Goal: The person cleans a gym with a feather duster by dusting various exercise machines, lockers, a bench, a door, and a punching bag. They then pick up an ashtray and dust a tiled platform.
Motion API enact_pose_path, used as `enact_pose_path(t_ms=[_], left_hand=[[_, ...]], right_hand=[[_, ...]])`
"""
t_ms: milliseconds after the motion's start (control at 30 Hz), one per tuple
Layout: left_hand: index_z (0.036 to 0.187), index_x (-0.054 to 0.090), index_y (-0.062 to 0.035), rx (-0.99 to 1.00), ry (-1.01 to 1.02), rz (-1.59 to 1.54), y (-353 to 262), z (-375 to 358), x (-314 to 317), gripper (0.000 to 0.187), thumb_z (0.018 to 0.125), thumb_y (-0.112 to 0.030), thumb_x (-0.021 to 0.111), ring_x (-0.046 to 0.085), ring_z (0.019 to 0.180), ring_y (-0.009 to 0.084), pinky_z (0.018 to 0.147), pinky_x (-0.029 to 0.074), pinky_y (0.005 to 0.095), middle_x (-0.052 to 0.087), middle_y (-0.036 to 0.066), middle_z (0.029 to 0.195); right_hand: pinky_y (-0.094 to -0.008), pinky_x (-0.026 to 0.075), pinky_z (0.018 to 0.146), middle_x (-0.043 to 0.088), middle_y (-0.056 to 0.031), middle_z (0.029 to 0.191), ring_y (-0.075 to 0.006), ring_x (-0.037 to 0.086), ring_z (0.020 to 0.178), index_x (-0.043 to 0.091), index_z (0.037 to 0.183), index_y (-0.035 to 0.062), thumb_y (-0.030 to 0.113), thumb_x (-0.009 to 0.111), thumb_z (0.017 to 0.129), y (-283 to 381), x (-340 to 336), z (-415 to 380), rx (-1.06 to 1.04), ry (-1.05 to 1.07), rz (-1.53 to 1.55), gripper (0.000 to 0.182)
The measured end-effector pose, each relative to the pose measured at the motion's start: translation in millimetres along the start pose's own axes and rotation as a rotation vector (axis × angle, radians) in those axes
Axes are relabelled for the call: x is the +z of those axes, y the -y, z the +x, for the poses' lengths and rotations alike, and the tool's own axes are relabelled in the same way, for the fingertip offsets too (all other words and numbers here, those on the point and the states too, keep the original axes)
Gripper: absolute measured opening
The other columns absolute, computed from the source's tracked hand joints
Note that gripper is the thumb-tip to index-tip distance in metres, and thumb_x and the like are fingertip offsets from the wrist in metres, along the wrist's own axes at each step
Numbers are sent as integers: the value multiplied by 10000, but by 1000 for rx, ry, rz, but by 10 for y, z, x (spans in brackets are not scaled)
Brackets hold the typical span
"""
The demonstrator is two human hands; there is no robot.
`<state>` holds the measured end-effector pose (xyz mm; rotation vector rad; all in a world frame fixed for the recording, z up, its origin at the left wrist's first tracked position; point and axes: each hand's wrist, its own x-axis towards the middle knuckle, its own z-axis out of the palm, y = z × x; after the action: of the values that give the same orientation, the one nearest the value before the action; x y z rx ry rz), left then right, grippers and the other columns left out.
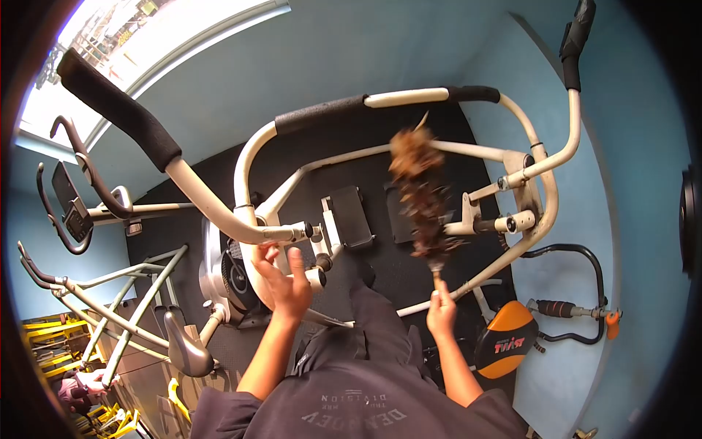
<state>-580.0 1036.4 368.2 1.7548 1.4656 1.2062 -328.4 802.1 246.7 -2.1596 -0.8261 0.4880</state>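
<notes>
feather duster (pixel 420 197) standing upright in the right hand (pixel 441 311), fingers wrapped tight round the thin handle at its bottom end, brown plumes blurring above the foot pedals (pixel 351 216) of the elliptical trainer (pixel 292 234). hanging between the machine's two white arms, close to the right-side linkage (pixel 512 197) but not clearly touching it. judging by looks: very light, soft and floppy at the feathered end, stiff only along the slim stick, so best gripped low on the bare handle, as being done now; feathers likely bending and shedding under any squeeze.

left hand (pixel 285 282) spread open, fingers splayed and holding nothing, reaching toward the white curved tube and the small knob near the flywheel housing (pixel 234 274); contact with the tube impossible to tell from this angle.

surrounding the scene: black foam grips (pixel 117 110) on the long handlebars, dark rubber floor mat (pixel 439 124) under the machine, pale blue wall behind, another exercise bike (pixel 73 205) off to the left, an orange-and-black ab roller device (pixel 504 340) lying low on the right. dark trousers and printed shirt filling the bottom of the view.
</notes>
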Motion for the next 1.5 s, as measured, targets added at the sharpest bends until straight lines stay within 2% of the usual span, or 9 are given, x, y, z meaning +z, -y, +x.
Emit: enact_pose_path(t_ms=[100, 167, 433, 600, 800, 967, 1167, 1333, 1500], left_hand=[[1450, 311, -42, -124, 187, -59, 72, -333, 135, 686, 855, -97, 647, 536, 1102, 224, 980, 365, 370, 560, 126, 1201], [1320, 513, -84, 244, 421, 482, 274, -391, 148, 513, 837, -148, 672, 597, 994, 222, 948, 379, 386, 644, 73, 1049], [1019, 713, -237, 585, 270, 387, 477, -1005, 624, 299, 743, -121, 720, 588, 979, 193, 991, 371, 397, 592, -26, 979], [1106, 691, -178, 171, 729, 246, 1148, -1417, 1499, 407, 712, -88, 736, 614, 975, 209, 972, 412, 410, 625, 23, 1062], [1247, 551, -62, -188, 833, 207, 1632, -1742, 1899, 441, 821, -74, 663, 600, 993, 300, 864, 471, 402, 612, 120, 1070], [1356, 452, -71, -312, 993, 248, 1634, -1841, 1756, 515, 877, -153, 624, 591, 992, 293, 859, 463, 409, 612, 119, 1076], [1359, 446, -67, -317, 1038, 260, 1598, -1873, 1658, 515, 884, -160, 619, 596, 1003, 301, 859, 465, 416, 618, 124, 1069], [1377, 417, -54, -330, 1026, 204, 1399, -1825, 1381, 543, 885, -161, 620, 596, 1026, 325, 904, 460, 423, 618, 149, 1082], [1420, 362, -27, -324, 962, 97, 1247, -1955, 842, 605, 885, -165, 609, 608, 1027, 351, 893, 472, 425, 635, 174, 1093]], right_hand=[[-378, 527, 754, 677, -237, 990, -316, 695, 893, 586, 1267, 19, 214, 539, 945, -357, 411, -296, 211, 221, -38, 379], [-408, 530, 754, 673, -238, 982, -366, 679, 891, 596, 1252, 37, 210, 537, 939, -723, 772, -354, 244, 299, -50, 363], [-526, 507, 796, 669, -215, 1009, -429, 632, 943, 583, 1180, 164, 194, 433, 961, -2323, 2328, 577, 274, 709, -489, 267], [-506, 515, 794, 660, -185, 983, -405, 640, 931, 541, 1233, 167, 198, 417, 980, -2589, 2957, 1575, 142, 673, -527, 284], [-503, 513, 810, 653, -153, 958, -370, 644, 954, 542, 1228, 226, 184, 422, 954, -3075, 2036, 1858, -45, 970, -767, 302], [-528, 507, 786, 670, -200, 982, -409, 638, 944, 545, 1237, 182, 116, 483, 941, -3288, 1571, 1810, 238, 502, -511, 309], [-527, 520, 776, 667, -227, 982, -403, 645, 944, 566, 1149, 139, 121, 482, 933, -2929, 1522, 1848, 321, 708, -711, 232], [-496, 513, 891, 659, -165, 1122, -356, 622, 1067, 630, 1171, 201, 153, 570, 841, -2881, 1028, 796, 502, 768, -754, 338], [-477, 505, 883, 661, -244, 1034, -402, 626, 1023, 693, 1003, 30, 160, 547, 825, -2723, 677, -119, 660, 614, -650, 265]])
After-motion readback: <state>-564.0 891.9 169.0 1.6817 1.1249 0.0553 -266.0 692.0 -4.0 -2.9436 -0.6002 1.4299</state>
